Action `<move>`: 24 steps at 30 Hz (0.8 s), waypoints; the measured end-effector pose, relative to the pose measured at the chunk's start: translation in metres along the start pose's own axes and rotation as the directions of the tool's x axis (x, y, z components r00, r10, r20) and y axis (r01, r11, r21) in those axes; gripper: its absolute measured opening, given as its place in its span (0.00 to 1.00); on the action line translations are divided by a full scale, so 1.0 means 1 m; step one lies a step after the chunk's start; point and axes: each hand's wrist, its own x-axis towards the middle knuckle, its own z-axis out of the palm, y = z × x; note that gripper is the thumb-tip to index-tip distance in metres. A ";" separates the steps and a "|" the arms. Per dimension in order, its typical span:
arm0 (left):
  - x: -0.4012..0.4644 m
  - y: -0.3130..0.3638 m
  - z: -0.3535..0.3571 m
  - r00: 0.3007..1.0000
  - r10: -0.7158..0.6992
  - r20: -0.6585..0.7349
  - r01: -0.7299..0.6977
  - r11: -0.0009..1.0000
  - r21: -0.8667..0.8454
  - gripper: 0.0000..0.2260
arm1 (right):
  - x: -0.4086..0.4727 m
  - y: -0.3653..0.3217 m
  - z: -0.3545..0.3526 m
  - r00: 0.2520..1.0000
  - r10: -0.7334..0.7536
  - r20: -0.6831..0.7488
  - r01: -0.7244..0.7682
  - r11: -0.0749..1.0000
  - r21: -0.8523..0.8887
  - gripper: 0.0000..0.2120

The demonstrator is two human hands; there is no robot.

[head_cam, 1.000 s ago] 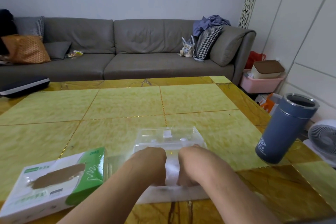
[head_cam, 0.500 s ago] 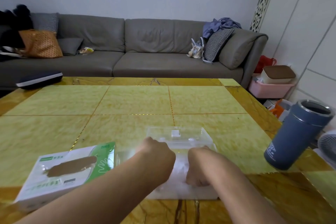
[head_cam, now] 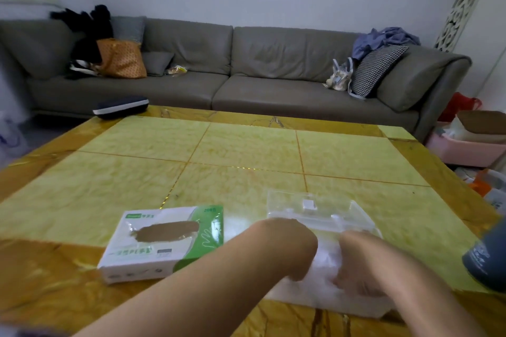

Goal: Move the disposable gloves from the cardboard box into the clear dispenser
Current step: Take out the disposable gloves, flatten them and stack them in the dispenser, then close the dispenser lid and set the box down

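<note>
**Both hands in dispenser, on glove stack**

Table (head_cam: 246, 150): glossy, yellow-green marbled panels, thin gold seams, amber veined border.

Box (head_cam: 161, 243): flat cardboard rectangle, white with green end panel and a glove outline, lying flat at 9 o'clock of the hands. Oval slot in top shows brown; contents not discernible. Just beside left forearm, contact not resolvable.

Dispenser (head_cam: 325, 213): clear rigid plastic, rectangular, rounded corners, small white square tab on far wall. Sits at 3 o'clock of box, near table's front edge.

Gloves (head_cam: 327, 257): thin, translucent white film, crumpled, lying inside dispenser between the two hands; a pale flat sheet spreads toward 6 o'clock beneath the wrists.

Left hand (head_cam: 297, 250): knuckles up, fingers bent down into the gloves, hidden behind the back of the hand. Grip state: cannot tell. Frame blurred here.

Right hand (head_cam: 356, 265): fingers curled down onto the film, seemingly bunching it.

Mug (head_cam: 484, 260): matte blue-grey cylinder with white print, cropped at frame edge, 3 o'clock of dispenser.

Sofa (head_cam: 246, 68): grey, smooth upholstery, at 12 o'clock beyond table, with a houndstooth cushion (head_cam: 377, 68) and an orange bag (head_cam: 121, 59).
</note>
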 end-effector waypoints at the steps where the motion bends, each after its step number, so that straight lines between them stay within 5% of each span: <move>1: -0.008 -0.004 0.003 0.997 0.012 -0.076 -0.014 1.000 -0.023 0.08 | -0.002 0.001 0.002 0.999 -0.023 -0.039 0.024 0.999 0.029 0.12; 5: -0.041 -0.013 0.014 0.933 -0.005 -0.361 -0.019 0.998 -0.064 0.14 | -0.014 0.008 0.004 0.977 -0.094 -0.189 0.105 0.993 0.047 0.11; 8: -0.053 -0.008 0.031 0.827 0.061 -0.559 -0.014 0.996 0.087 0.12 | -0.018 0.007 0.004 0.966 -0.120 -0.231 0.148 0.983 0.110 0.16; 10: -0.056 -0.005 0.048 0.878 0.027 -0.479 0.000 0.998 0.056 0.15 | -0.021 0.005 0.006 0.943 -0.182 -0.280 0.230 0.962 0.149 0.12; 13: -0.037 -0.001 0.085 0.833 0.005 -0.554 0.100 0.982 0.159 0.10 | -0.032 0.004 0.008 0.922 -0.172 -0.347 0.247 0.951 0.184 0.17; 17: -0.022 -0.010 0.107 0.844 0.090 -0.528 0.004 0.985 0.173 0.10 | -0.029 -0.001 0.009 0.843 -0.097 -0.528 0.197 0.971 0.136 0.03; 19: -0.024 -0.018 0.103 0.833 0.114 -0.542 -0.067 0.992 0.107 0.14 | -0.028 -0.011 0.009 0.845 -0.020 -0.534 0.096 0.989 0.115 0.16; 21: -0.033 -0.027 0.091 0.744 0.091 -0.662 -0.132 0.991 -0.013 0.16 | -0.023 -0.015 0.010 0.801 0.036 -0.597 0.118 0.969 0.217 0.18; 24: -0.060 -0.055 0.061 0.650 -0.097 -0.754 -0.081 0.978 -0.195 0.02 | -0.022 -0.022 0.011 0.715 0.108 -0.691 0.148 0.943 0.300 0.20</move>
